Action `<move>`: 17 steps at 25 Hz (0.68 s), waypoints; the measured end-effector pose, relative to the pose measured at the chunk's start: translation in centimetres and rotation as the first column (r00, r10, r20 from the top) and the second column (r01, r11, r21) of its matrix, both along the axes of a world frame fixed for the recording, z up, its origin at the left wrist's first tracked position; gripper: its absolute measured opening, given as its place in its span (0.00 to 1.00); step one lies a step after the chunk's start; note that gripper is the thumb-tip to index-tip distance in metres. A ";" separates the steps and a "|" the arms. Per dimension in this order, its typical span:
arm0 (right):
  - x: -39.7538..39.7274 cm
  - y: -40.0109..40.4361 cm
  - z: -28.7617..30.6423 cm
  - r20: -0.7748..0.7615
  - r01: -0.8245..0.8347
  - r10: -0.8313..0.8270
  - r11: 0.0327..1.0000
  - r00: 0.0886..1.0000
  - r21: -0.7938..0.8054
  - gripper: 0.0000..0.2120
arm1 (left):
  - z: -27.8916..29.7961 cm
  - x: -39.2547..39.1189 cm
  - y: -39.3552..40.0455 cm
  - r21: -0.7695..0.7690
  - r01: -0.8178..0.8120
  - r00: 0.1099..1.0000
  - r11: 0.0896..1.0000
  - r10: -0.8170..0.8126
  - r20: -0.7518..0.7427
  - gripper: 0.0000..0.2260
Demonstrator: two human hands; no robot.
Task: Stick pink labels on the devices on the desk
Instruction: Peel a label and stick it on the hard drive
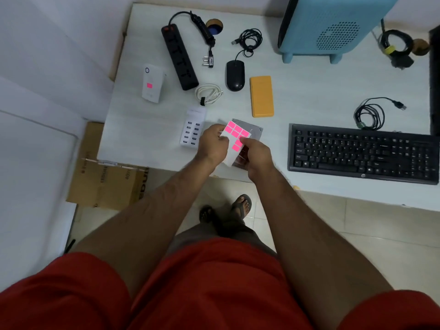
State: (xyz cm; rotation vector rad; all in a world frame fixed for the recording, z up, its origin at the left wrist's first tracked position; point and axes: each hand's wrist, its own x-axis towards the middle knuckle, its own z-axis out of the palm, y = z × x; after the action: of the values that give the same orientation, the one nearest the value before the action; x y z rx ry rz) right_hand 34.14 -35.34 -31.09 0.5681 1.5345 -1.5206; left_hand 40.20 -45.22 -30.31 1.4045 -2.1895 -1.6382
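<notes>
My left hand (213, 144) holds a white sheet of pink labels (234, 134) over the desk's front edge. The fingertips of my right hand (256, 154) pinch a pink label on that sheet. Under the sheet lies a grey hard drive (253, 128), mostly hidden. A white USB charging hub (192, 129) sits just left of my hands. Further left lies a white device (152, 83) with one pink label on it. Behind are a black power strip (179, 57), a black mouse (235, 75) and an orange case (261, 96).
A black keyboard (362, 153) lies at the right front. A blue box-shaped unit (328, 27) stands at the back. Coiled cables (369, 114) and a white cable (209, 94) lie about the white desk (133, 129). A cardboard box (104, 182) sits on the floor at left.
</notes>
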 end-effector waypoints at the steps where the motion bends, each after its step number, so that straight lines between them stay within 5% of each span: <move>1: 0.3 0.4 0.6 -0.001 -0.005 0.005 1.000 1.000 -0.022 0.02 | 0.6 0.4 -0.1 -0.019 0.026 1.000 0.999 -0.026 0.001 0.14; 7: 2.8 2.6 2.5 -0.077 -0.153 0.149 0.987 0.986 -0.048 0.04 | 2.6 2.5 -0.3 -0.076 0.109 0.993 0.991 -0.112 -0.028 0.12; 11: 5.4 3.3 2.9 -0.124 -0.064 0.054 0.995 0.991 -0.075 0.07 | 2.6 4.9 1.0 -0.186 0.132 0.988 0.974 -0.143 -0.049 0.15; 14: 6.2 3.4 2.7 -0.125 0.039 -0.041 0.999 0.991 -0.020 0.04 | 2.6 6.4 1.7 -0.487 0.204 0.964 0.849 -0.262 -0.053 0.13; 17: 6.3 3.4 2.7 -0.076 0.125 -0.131 0.988 0.988 -0.087 0.02 | 2.6 6.6 2.5 -0.632 0.320 0.924 0.706 -0.379 0.044 0.06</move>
State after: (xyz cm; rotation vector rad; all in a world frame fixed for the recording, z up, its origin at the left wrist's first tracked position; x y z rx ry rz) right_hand 40.40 -31.90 -28.43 0.5729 1.5133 -1.7153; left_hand 46.85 -42.77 -27.69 0.7368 -2.6949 -0.8236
